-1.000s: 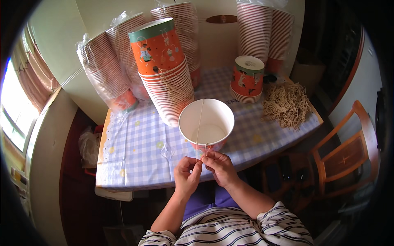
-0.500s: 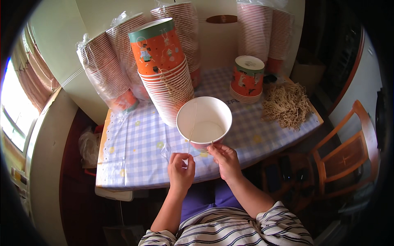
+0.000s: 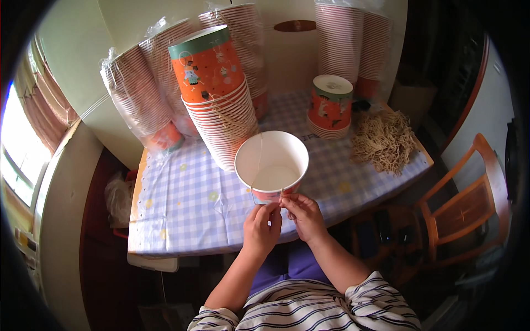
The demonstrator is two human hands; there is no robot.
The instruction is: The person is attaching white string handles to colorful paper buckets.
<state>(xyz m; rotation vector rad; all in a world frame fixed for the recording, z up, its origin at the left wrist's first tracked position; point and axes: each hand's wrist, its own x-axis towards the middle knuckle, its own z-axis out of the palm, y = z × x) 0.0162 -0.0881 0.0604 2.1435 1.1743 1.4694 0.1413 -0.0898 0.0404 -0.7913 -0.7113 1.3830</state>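
Both hands meet at the lower middle of the frame, just under the paper cup (image 3: 271, 165). Left hand (image 3: 260, 229) is curled with its fingertips pinched together at the cup's near rim, and seems to pinch the thin string (image 3: 257, 160) that runs up across the cup's white mouth; the grip itself is too small to make out surely. Right hand (image 3: 302, 215) is closed on the cup's lower rim, thumb and fingers nipping its edge and holding it tilted toward the camera.

The cup hangs over the near edge of the table (image 3: 182, 220), whose checked cloth lies bare to the left of the hands, the widest open stretch. Just behind the cup, touching or nearly so, leans a tall stack of orange cups (image 3: 218, 94). Wrapped sleeves of cups (image 3: 141, 94) crowd the upper left and the back wall. A short stack (image 3: 330, 107) stands at upper right of centre, a heap of strings (image 3: 383, 140) beside it near the table's right edge. A wooden chair (image 3: 469, 204) stands at right, apart from the table.
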